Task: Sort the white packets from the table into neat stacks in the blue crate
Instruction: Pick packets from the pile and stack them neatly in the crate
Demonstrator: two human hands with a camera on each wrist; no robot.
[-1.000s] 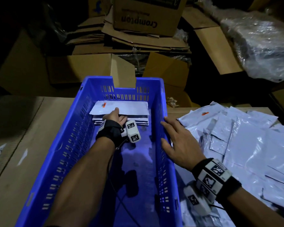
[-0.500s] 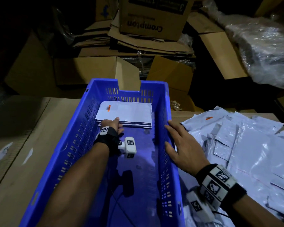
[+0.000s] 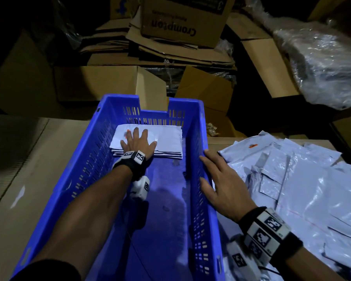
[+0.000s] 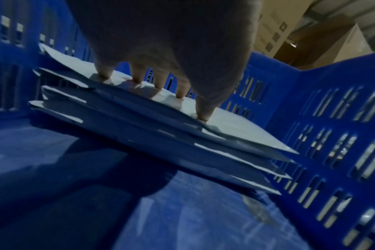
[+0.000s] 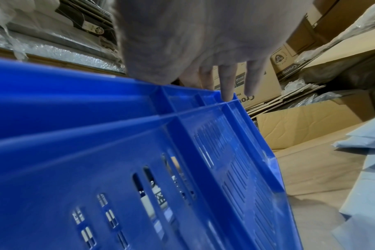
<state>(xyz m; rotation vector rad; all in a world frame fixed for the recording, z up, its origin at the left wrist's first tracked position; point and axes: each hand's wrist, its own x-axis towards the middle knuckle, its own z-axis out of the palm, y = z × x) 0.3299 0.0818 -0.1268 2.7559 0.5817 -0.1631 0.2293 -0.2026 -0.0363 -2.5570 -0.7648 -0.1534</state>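
Note:
A stack of white packets (image 3: 166, 138) lies at the far end of the blue crate (image 3: 93, 159). My left hand (image 3: 139, 139) presses flat on top of that stack, fingers spread and straight. In the left wrist view the fingertips (image 4: 202, 116) rest on the top packet of the stack of packets (image 4: 235, 128), with several layers showing below. My right hand (image 3: 221, 179) rests open on the crate's right rim, fingers straight. From the right wrist, its fingers (image 5: 227, 82) touch the blue rim (image 5: 139, 108). A loose heap of white packets (image 3: 304, 183) covers the table at the right.
The crate sits on a cardboard-covered table (image 3: 28, 179). Beyond it are piled cardboard boxes (image 3: 182, 21) and flattened cardboard, with a plastic-wrapped bundle (image 3: 322, 65) at the upper right. The near half of the crate floor (image 3: 166, 230) is bare.
My left hand has moved from the near edge of the stack up onto its top and flattened out. The right hand stays on the crate rim.

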